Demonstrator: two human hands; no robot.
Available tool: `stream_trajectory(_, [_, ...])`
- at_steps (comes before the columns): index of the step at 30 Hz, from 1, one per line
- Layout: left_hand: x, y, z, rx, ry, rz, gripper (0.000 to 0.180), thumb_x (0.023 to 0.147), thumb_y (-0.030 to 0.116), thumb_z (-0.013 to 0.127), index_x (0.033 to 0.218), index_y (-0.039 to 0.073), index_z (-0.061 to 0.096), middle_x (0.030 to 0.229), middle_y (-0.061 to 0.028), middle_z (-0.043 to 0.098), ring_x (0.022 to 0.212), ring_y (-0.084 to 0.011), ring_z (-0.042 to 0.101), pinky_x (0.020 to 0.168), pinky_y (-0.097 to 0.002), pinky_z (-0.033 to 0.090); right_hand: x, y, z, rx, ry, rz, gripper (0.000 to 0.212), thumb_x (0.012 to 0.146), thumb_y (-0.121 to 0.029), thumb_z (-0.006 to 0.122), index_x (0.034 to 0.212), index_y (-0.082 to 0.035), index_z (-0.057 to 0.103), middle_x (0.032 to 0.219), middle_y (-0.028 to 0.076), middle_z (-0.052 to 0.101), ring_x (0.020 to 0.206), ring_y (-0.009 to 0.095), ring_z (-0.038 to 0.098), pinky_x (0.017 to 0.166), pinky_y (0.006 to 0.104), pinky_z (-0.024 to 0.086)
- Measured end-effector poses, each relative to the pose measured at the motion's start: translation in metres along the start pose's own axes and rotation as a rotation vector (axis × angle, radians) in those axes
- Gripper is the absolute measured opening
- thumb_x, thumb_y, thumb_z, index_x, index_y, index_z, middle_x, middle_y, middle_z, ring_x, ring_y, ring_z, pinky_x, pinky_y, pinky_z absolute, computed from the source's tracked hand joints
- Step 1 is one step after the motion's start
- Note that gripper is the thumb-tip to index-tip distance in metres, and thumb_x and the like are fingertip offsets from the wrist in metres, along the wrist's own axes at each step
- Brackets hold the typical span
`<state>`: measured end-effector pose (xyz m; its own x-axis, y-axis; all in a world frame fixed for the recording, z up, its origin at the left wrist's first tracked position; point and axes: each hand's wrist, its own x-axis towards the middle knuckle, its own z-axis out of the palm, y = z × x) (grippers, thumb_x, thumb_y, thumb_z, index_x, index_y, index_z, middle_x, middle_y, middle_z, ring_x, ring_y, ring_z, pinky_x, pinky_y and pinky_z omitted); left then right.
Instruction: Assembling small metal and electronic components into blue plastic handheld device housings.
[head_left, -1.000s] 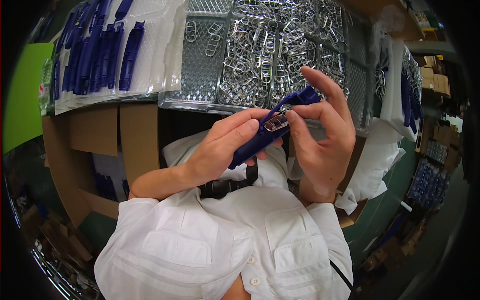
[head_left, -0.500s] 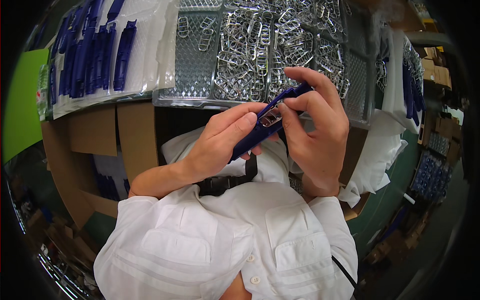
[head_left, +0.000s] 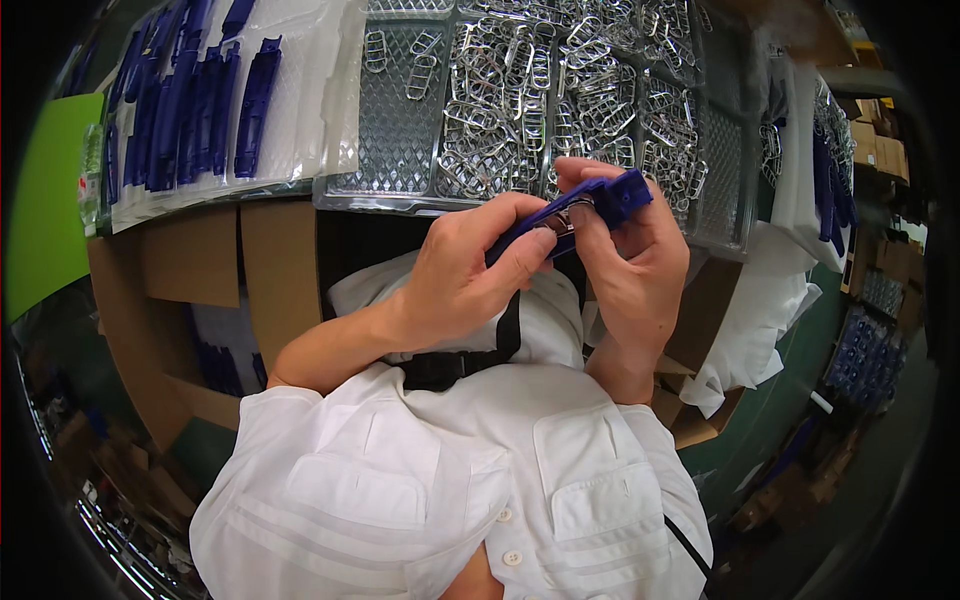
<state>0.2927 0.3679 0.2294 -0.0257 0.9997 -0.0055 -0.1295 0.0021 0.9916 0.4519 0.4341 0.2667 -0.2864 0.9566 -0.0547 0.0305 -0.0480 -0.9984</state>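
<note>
Just short of the clear tray (head_left: 395, 165) of wire clips (head_left: 495, 125), a blue casing (head_left: 622, 197) is gripped, tilted, between left hand (head_left: 458, 270) and right hand (head_left: 632, 275), thumbs at its metal piece (head_left: 560, 225), pressure probably best applied evenly, casing braced by the fingers.

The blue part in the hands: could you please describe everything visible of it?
The blue part is long and narrow, looks plastic, and has a blocky end and a hollow holding a shiny metal piece. It slants up rightward, held by the left hand lower down and the right hand near its blocky end; both partly hide it.
</note>
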Motion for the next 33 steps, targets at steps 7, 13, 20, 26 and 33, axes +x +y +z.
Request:
stream_trajectory(7, [0.016,0.001,0.002,0.044,-0.013,-0.129,0.019,0.1,0.014,0.062,0.099,-0.003,0.07,0.068,-0.008,0.069,0.06,-0.0104,0.066,0.056,-0.029,0.052,0.001,0.004,-0.004,-0.08,-0.095,-0.013,0.023,0.096,0.012,0.06,0.118,0.005,0.062,0.116,0.014,0.07,0.103,0.015,0.067,0.091,0.0291,0.055])
stream_trajectory(13, [0.02,-0.005,0.005,0.072,0.046,-0.158,0.019,0.098,0.014,0.061,0.093,-0.002,0.07,0.064,-0.008,0.067,0.056,-0.012,0.063,0.054,-0.0295,0.051,0.01,0.012,-0.001,-0.167,-0.067,-0.049,0.02,0.096,0.012,0.059,0.115,0.005,0.061,0.11,0.013,0.071,0.098,0.014,0.068,0.088,0.0288,0.056])
stream_trajectory(20, [0.016,0.026,-0.032,0.045,-0.371,-0.076,0.044,0.107,0.02,0.056,0.145,-0.003,0.055,0.115,-0.0116,0.068,0.099,-0.0175,0.065,0.089,-0.0309,0.051,0.03,0.027,-0.03,0.407,-0.197,-0.328,0.025,0.089,0.008,0.067,0.114,0.005,0.067,0.118,0.026,0.068,0.111,0.033,0.069,0.096,0.0406,0.056])
stream_trajectory(26, [-0.006,0.033,-0.017,0.356,-0.11,0.312,0.055,0.085,0.006,0.082,0.136,-0.003,0.064,0.117,-0.0183,0.066,0.098,-0.027,0.067,0.083,-0.0343,0.055,0.02,0.023,-0.042,0.446,-0.241,-0.229,0.029,0.093,-0.008,0.064,0.118,0.007,0.067,0.116,0.027,0.069,0.108,0.033,0.07,0.094,0.0417,0.057])
stream_trajectory(33, [-0.009,0.032,-0.008,0.356,-0.041,0.335,0.059,0.081,0.006,0.086,0.134,-0.005,0.063,0.113,-0.0176,0.068,0.093,-0.0251,0.068,0.08,-0.0328,0.056,0.024,0.035,-0.043,0.528,-0.267,-0.149,0.031,0.096,-0.014,0.069,0.119,0.007,0.066,0.111,0.025,0.07,0.102,0.031,0.07,0.089,0.0412,0.057])
